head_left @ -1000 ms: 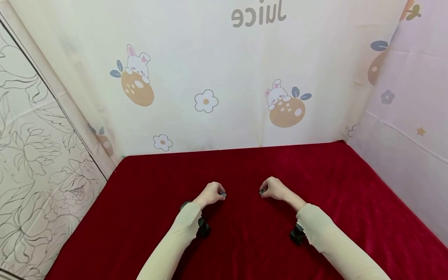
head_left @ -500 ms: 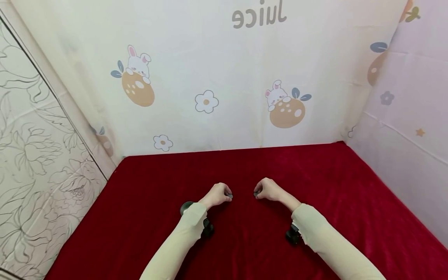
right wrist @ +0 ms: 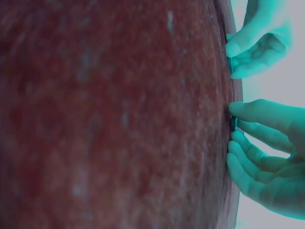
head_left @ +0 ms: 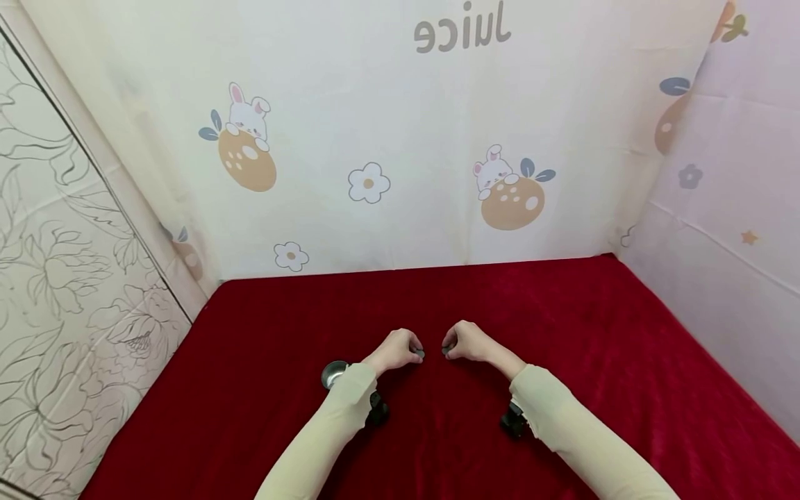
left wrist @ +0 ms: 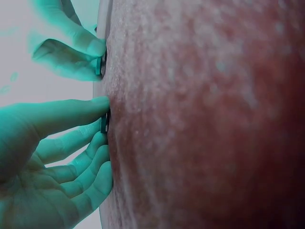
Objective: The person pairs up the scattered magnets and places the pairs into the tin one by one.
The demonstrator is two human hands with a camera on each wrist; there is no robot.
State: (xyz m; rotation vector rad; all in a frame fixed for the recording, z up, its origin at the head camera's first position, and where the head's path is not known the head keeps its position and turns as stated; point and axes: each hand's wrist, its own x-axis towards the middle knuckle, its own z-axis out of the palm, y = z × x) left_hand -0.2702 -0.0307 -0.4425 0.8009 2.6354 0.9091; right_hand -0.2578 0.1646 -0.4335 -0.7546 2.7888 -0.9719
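My left hand [head_left: 395, 349] pinches a small flat grey piece [head_left: 420, 353] between thumb and fingers, low at the red cloth. Facing it, my right hand [head_left: 471, 342] pinches a similar small grey piece [head_left: 446, 349]. A short gap of cloth separates the two pieces. In the left wrist view the left hand's piece [left wrist: 103, 125] shows as a thin dark edge under the thumb, fingertips right at the cloth. The right wrist view shows the right hand's piece [right wrist: 233, 124] edge-on too. Their exact kind cannot be made out.
A small round metal bowl [head_left: 333, 373] sits on the red cloth [head_left: 275, 347], partly behind the left sleeve [head_left: 331, 423]. Black wrist cameras [head_left: 514, 421] hang under both wrists. A printed curtain [head_left: 412, 139] rises along the back edge, with more hangings at both sides.
Both hands have moved toward each other with their grey pieces, the left one rightward and the right one leftward, narrowing the gap. More of the metal bowl shows beside the left sleeve.
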